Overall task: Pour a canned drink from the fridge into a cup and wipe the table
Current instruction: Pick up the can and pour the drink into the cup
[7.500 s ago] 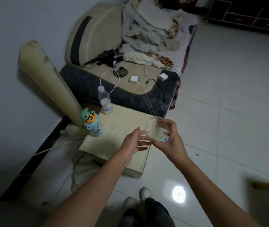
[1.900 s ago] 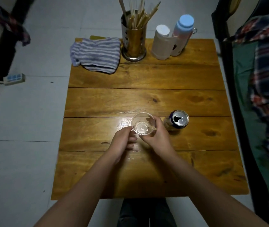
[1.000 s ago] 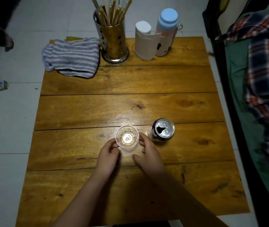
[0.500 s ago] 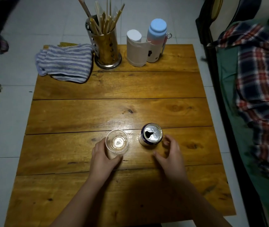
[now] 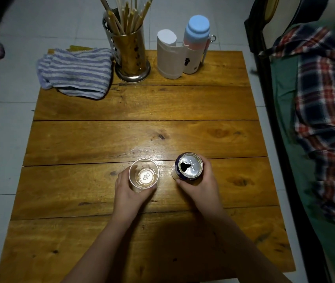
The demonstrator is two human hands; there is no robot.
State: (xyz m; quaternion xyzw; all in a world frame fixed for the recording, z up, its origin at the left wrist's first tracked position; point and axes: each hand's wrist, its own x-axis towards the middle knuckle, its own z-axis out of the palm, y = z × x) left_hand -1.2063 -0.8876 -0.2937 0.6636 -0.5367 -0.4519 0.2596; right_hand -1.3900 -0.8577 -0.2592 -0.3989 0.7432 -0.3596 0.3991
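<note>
A clear plastic cup [image 5: 144, 174] stands upright on the wooden table [image 5: 142, 111], and nothing shows inside it. My left hand [image 5: 129, 193] holds it from the near side, fingers curled around its wall. Just to its right stands an opened drink can [image 5: 189, 167] with a dark body and silver top. My right hand [image 5: 201, 188] grips the can from the near right side. A blue-and-white striped cloth [image 5: 77, 73] lies folded at the table's far left corner.
At the far edge stand a metal holder of chopsticks [image 5: 130, 52], a white paper roll [image 5: 167, 56] and a blue-capped bottle [image 5: 196, 43]. A bed with a plaid cloth [image 5: 325, 111] runs along the right. White floor tiles [image 5: 3, 139] lie to the left.
My right hand has left the cup, moved right and closed around the can. My left hand keeps hold of the cup, which stays standing on the table.
</note>
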